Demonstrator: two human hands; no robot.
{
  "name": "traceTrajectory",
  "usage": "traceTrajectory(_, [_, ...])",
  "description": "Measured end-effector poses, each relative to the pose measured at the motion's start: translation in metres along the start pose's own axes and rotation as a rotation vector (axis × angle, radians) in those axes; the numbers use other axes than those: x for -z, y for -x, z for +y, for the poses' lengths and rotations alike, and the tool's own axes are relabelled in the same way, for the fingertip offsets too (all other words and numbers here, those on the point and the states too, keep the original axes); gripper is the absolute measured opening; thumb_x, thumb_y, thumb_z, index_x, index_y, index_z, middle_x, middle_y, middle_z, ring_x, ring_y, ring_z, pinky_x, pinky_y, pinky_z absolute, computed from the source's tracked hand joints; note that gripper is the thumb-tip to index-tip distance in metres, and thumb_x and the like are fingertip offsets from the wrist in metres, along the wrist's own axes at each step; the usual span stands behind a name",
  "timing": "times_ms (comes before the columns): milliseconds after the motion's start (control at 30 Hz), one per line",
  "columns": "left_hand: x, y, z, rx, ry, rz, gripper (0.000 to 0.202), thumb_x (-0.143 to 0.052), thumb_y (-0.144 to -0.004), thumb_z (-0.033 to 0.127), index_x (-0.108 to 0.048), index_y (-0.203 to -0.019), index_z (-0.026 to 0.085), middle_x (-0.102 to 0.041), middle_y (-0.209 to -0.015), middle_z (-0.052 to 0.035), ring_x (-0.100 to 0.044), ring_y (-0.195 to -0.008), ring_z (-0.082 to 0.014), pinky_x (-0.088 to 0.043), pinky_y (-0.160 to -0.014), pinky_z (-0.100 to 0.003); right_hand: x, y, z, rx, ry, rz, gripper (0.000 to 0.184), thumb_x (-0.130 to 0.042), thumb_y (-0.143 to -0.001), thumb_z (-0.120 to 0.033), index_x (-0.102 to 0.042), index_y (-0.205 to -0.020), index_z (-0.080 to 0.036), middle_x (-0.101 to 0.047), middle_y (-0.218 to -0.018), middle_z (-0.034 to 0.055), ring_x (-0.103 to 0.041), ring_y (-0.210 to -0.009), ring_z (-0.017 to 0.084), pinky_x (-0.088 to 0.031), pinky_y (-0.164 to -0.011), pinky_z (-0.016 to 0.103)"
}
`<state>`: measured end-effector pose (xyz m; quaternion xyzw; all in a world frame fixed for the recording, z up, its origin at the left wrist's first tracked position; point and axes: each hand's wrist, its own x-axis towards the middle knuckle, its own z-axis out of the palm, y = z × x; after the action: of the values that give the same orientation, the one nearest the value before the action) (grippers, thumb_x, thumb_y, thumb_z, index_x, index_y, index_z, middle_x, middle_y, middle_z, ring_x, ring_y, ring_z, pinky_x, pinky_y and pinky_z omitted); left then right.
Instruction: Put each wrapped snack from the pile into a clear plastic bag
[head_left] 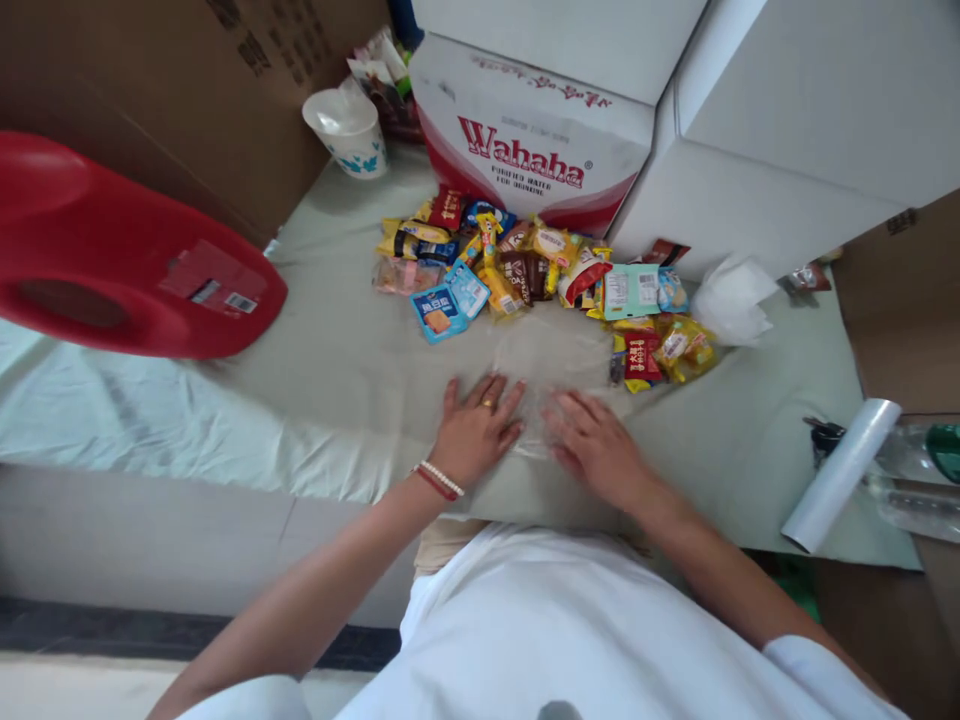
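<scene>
My left hand (pixel 484 425) lies on the cloth with its fingers spread, at the left edge of a clear plastic bag (pixel 559 345). It wears a ring and bead bracelets. From the right, my right hand (pixel 596 445) rests on the same thin plastic, fingers stretched out and slightly blurred. The bag lies flat and its outline is hard to make out against the cloth. Just beyond it are a blue snack packet (pixel 439 313), a yellow-wrapped snack (pixel 504 292) and several other small wrapped snacks. A red packet (pixel 643 355) lies right of the bag.
A pale green cloth (pixel 330 380) covers the surface. At left lies a big red jug (pixel 135 260). A paper cup (pixel 349 135) and a Wahaha carton (pixel 532 150) stand behind. To the right are crumpled white plastic (pixel 735 300), a film roll (pixel 840 478) and clear bottles (pixel 919 505).
</scene>
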<state>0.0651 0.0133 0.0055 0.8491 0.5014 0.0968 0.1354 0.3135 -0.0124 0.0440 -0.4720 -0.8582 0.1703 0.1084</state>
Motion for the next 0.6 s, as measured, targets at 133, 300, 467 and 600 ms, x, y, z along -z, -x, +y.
traceTrajectory(133, [0.006, 0.020, -0.022, 0.086, 0.027, 0.036, 0.051, -0.044, -0.100, 0.031, -0.048, -0.150, 0.020, -0.053, -0.153, -0.0168, -0.049, -0.143, -0.0315, -0.008, -0.123, -0.069, -0.021, 0.069, 0.018, -0.102, -0.136, -0.075, 0.053, -0.059, -0.098, -0.035, -0.053, -0.150, -0.028, -0.038, -0.163, 0.0114, -0.038, -0.150, 0.032, -0.040, -0.119, 0.058])
traceTrajectory(300, [0.009, 0.031, -0.039, 0.064, 0.068, 0.017, 0.051, -0.045, -0.094, 0.024, -0.054, -0.144, 0.019, -0.048, -0.158, -0.0157, -0.047, -0.146, -0.0301, -0.010, -0.125, -0.064, 0.024, 0.079, 0.055, -0.293, -0.268, 0.113, 0.033, -0.058, -0.098, -0.038, -0.067, -0.129, -0.033, -0.068, -0.131, 0.0092, -0.067, -0.117, 0.029, -0.058, -0.097, 0.050])
traceTrajectory(467, [0.009, 0.032, -0.038, 0.085, 0.090, 0.020, 0.062, -0.046, -0.086, 0.020, -0.047, -0.148, 0.018, -0.046, -0.159, -0.0155, -0.044, -0.147, -0.0290, -0.008, -0.126, -0.063, 0.061, -0.066, 0.076, -0.248, -0.067, 0.258, 0.029, -0.050, -0.100, -0.037, -0.071, -0.115, -0.024, -0.071, -0.110, 0.0109, -0.065, -0.106, 0.030, -0.052, -0.096, 0.049])
traceTrajectory(600, [0.009, 0.038, -0.033, 0.085, 0.089, -0.025, 0.057, -0.048, -0.085, 0.018, -0.055, -0.141, 0.019, -0.043, -0.161, -0.0147, -0.041, -0.150, -0.0295, -0.010, -0.125, -0.064, 0.060, -0.186, 0.097, -0.300, 0.161, 0.308, 0.059, -0.063, -0.092, -0.043, -0.053, -0.142, -0.013, -0.056, -0.136, 0.0220, -0.046, -0.130, 0.039, -0.037, -0.107, 0.060])
